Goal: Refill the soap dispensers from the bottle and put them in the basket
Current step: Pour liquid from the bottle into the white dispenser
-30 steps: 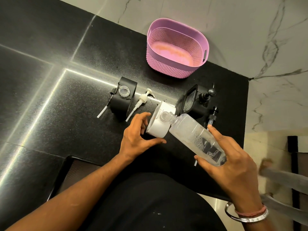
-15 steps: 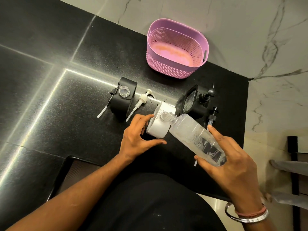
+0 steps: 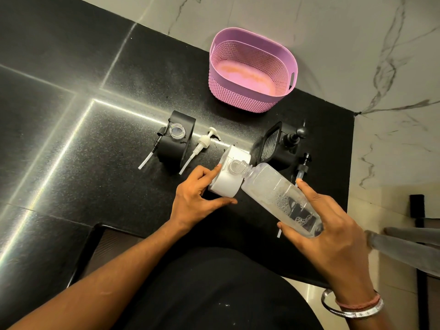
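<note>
A white soap dispenser [image 3: 227, 181] stands on the black counter with its cap off. My left hand [image 3: 197, 198] holds it between fingers and thumb. My right hand [image 3: 333, 236] grips a clear plastic bottle [image 3: 276, 194], tilted so its mouth meets the dispenser's open neck; foamy liquid sits inside. A black dispenser [image 3: 177, 139] with an open neck stands to the left, a white pump [image 3: 202, 145] lying beside it. Another black dispenser [image 3: 281, 148] with its pump on stands behind the bottle. The pink basket [image 3: 242, 101] is at the back, nothing in it.
A loose black pump [image 3: 302, 167] lies at the right near the counter's edge. A black pump tube [image 3: 150, 156] pokes out left of the left dispenser. The marble wall [image 3: 357, 44] rises behind the basket. A person's foot [image 3: 404, 244] is on the floor at right.
My left index finger has straightened up along the white dispenser's side. The bottle stays tilted at the neck. The foot on the floor at right has shifted.
</note>
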